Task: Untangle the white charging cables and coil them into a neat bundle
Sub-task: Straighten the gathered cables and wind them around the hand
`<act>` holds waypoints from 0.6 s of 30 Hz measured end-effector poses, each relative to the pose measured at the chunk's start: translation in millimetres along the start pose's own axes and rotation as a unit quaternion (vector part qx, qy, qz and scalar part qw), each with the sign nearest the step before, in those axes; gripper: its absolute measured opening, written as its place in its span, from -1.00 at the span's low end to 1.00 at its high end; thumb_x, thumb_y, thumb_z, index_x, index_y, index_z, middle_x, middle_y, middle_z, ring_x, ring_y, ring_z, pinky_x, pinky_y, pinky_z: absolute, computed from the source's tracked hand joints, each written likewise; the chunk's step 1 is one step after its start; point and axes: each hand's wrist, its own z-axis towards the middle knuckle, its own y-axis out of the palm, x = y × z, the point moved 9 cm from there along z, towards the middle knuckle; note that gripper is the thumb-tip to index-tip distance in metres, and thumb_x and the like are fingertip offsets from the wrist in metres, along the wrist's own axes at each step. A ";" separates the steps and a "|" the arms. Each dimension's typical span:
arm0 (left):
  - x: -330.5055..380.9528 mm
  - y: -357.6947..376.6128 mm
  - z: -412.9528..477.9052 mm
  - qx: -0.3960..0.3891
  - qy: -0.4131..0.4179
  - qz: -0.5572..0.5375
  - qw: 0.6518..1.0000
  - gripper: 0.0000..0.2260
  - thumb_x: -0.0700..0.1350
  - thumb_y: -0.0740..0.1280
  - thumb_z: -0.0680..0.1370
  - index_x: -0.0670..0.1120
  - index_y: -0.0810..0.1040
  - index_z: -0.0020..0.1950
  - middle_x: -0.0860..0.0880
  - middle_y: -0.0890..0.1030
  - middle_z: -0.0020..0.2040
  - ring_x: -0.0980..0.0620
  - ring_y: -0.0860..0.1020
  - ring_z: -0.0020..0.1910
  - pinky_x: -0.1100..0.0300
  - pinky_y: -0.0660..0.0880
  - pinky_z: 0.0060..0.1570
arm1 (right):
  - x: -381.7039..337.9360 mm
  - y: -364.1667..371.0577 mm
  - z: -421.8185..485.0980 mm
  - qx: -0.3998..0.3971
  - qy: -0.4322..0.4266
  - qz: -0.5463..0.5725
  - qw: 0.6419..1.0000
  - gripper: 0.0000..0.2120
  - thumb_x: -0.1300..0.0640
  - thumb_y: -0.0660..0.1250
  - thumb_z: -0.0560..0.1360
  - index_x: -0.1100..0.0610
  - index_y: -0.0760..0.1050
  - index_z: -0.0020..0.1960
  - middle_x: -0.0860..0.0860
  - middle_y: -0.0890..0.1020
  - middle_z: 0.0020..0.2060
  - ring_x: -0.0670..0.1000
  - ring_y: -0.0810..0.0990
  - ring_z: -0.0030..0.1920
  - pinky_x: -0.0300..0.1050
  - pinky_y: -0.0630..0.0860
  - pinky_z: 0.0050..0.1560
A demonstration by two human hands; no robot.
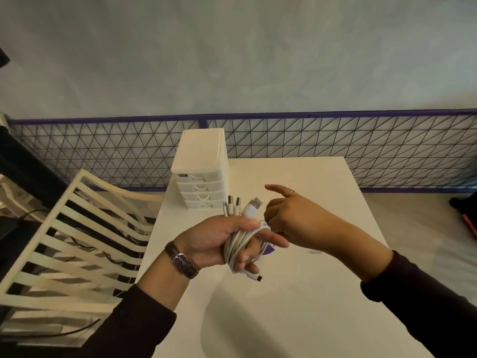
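Left hand [222,239] out front, palm turned inward, fingers and thumb gripping coil of white charging cables [238,248]. Thumb lies across top of coil; forefinger [275,240] straight, pointing toward right hand, lower fingers curled under. Left wrist slightly bent, wearing dark brown strap wristwatch [182,263]; forearm in dark long sleeve [124,324] comes from lower left. Right hand [291,218] just beside left forefinger, most fingers curled, pinching cable loop there. One finger with thin ring [291,192] sticks out straight. Right forearm angles in from lower right, dark sleeve pulled back from wrist.
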 end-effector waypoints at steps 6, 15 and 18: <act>-7.0 -2.6 -3.1 0.009 -0.080 0.177 0.981 -0.69 -0.02 0.13 0.56 -0.10 0.56 0.17 -0.11 0.69 -0.13 0.10 0.58 -0.43 0.24 0.55 -0.20 | 10.4 2.0 2.0 -0.099 0.016 0.053 0.994 -0.87 0.00 0.38 0.45 0.04 0.65 -0.11 -0.05 0.66 -0.20 0.02 0.62 -0.14 0.08 0.34 0.29; 15.7 -10.6 5.7 0.245 0.012 0.622 0.744 -0.83 -0.09 0.14 0.59 -0.04 0.46 0.12 0.11 0.52 -0.09 0.13 0.58 -0.18 0.27 0.38 -0.02 | 22.1 -16.2 -2.4 -0.008 0.147 0.083 0.986 -0.83 0.09 0.31 0.51 0.05 0.67 -0.02 -0.02 0.65 -0.20 -0.04 0.62 -0.18 0.04 0.26 0.40; 25.2 -18.1 2.0 0.342 0.056 0.681 0.645 -0.76 -0.08 0.15 0.59 -0.08 0.46 0.21 0.03 0.52 0.19 0.02 0.53 0.00 0.28 0.40 -0.08 | 19.0 -37.4 -9.8 0.124 0.168 0.058 0.976 -0.83 0.13 0.34 0.44 0.08 0.67 -0.04 -0.01 0.63 -0.29 0.01 0.63 -0.27 0.09 0.42 0.24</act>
